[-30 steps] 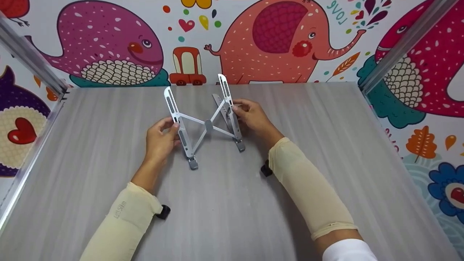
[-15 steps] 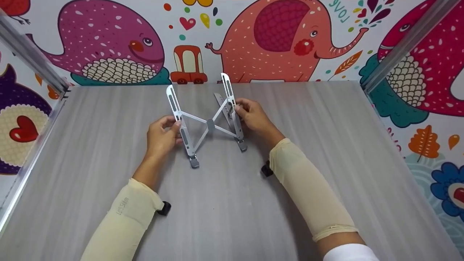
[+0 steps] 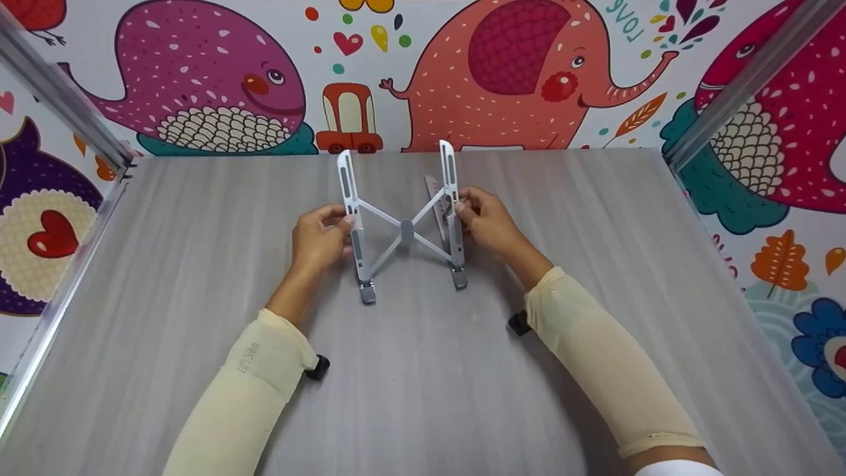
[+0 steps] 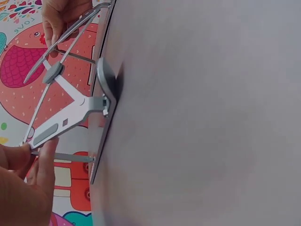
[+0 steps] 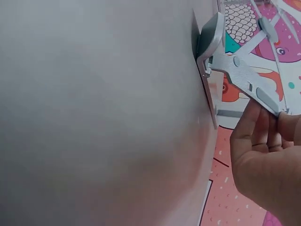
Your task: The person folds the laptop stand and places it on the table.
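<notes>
A silver folding laptop stand (image 3: 407, 230) stands unfolded on the grey table, its two side arms raised and joined by an X-shaped brace with a round grey hub. My left hand (image 3: 319, 241) pinches the left side arm at about mid-length, thumb on top; the left wrist view shows these fingers (image 4: 46, 165) on the arm's edge. On the other side my right hand (image 3: 489, 221) pinches the right side arm with thumb and fingers, also seen as the right hand (image 5: 268, 160) in the right wrist view. Grey hooked feet (image 3: 368, 292) sit at the near ends.
The grey wood-grain table (image 3: 423, 396) reaches back to a wall (image 3: 522, 112) printed with cartoon animals. Metal frame posts (image 3: 733, 92) rise at the back corners. Black wrist cameras (image 3: 318, 367) hang from both beige sleeves.
Both hands and the stand have shifted to the right, and the stand has turned to face more squarely toward me. The grip of both hands stays the same.
</notes>
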A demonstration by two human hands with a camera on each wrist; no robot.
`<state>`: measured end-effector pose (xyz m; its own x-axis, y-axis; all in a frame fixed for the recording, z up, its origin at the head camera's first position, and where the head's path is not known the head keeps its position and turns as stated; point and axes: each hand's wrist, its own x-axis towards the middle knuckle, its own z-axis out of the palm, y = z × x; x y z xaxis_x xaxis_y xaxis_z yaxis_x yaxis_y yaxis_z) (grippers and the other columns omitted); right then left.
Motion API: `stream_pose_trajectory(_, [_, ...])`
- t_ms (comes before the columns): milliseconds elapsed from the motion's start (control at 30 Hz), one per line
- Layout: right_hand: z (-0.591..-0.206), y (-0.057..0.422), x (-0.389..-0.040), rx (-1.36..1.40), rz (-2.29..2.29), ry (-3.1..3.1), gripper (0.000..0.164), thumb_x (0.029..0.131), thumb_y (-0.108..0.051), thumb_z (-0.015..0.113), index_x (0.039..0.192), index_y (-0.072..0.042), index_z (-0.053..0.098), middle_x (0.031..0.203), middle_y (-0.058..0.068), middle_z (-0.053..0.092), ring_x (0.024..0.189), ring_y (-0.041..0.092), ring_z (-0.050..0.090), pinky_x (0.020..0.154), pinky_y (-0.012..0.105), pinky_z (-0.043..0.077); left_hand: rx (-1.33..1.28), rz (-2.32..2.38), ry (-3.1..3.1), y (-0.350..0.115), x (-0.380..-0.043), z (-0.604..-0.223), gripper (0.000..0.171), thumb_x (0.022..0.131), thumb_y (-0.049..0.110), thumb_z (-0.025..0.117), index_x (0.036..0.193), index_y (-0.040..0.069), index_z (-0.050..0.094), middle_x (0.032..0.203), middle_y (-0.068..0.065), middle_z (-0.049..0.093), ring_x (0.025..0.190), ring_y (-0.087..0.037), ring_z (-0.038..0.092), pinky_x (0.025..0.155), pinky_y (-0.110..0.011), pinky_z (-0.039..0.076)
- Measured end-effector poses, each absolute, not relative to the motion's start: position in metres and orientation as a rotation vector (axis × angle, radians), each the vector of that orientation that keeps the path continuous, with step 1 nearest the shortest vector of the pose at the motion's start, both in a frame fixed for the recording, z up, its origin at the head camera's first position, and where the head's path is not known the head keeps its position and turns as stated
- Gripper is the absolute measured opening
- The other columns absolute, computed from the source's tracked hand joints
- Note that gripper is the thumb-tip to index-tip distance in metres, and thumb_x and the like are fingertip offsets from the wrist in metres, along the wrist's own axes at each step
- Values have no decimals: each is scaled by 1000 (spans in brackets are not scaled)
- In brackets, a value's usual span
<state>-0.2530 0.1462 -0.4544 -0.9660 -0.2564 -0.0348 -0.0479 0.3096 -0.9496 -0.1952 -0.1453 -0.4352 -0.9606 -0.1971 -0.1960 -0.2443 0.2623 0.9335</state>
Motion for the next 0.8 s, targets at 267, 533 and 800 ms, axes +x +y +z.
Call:
stream_pose_trajectory(267, [-451,178,-240,-182,-1724,2410,27,108,-14,49,130,-2,58,94,7,52,91,26,56,81,46,56,-367,1799,2464,-115,-204,-434,25,103,19,61,126,13,68,119,-7,68,100,-25,67,86,-40,61])
stream_pose_trajectory(533, [-453,194,-235,-119,-1787,2446,24,107,-7,48,126,5,57,90,8,51,80,18,56,74,40,57,-336,1806,2453,-92,-207,-433,24,103,19,62,125,14,69,119,-6,68,98,-23,67,83,-36,62])
stream_pose_trajectory(800, [-454,206,-227,-73,-1835,2467,23,107,-5,48,124,8,57,86,5,47,77,22,51,63,28,47,-281,1797,2513,-77,-210,-435,21,100,16,65,119,12,73,111,-6,70,89,-20,66,70,-30,61])
